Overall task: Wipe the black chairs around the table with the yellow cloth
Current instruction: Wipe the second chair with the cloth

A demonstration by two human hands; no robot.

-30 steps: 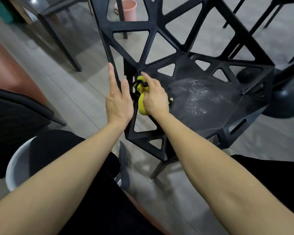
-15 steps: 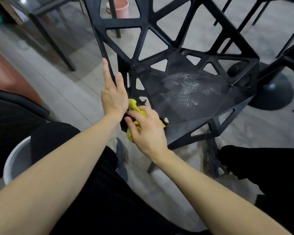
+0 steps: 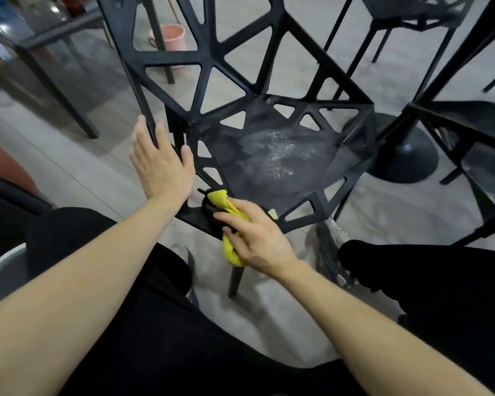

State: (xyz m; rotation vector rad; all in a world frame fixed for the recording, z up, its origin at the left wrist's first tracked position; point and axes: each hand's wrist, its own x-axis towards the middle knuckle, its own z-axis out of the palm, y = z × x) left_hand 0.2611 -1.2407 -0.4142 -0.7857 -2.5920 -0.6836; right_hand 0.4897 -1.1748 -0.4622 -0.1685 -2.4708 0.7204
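Observation:
A black chair (image 3: 269, 90) with triangular cut-outs stands in front of me, its seat showing wet streaks in the middle. My left hand (image 3: 160, 164) rests with straight fingers against the chair's left side frame. My right hand (image 3: 255, 238) grips the bunched yellow cloth (image 3: 229, 250) and presses it on the seat's near front corner. Part of the cloth is hidden under my fingers.
Another black chair (image 3: 469, 132) stands at the right and a third (image 3: 412, 10) at the back. A black round table base (image 3: 406, 158) sits behind the seat. A pink bucket (image 3: 170, 35) stands far back, a dark table (image 3: 55, 38) at far left, a white bucket rim (image 3: 0, 270) at lower left.
My right hand has drawn the cloth from the seat's back-left corner down along the left edge to the near front corner. My left hand stays on the side frame.

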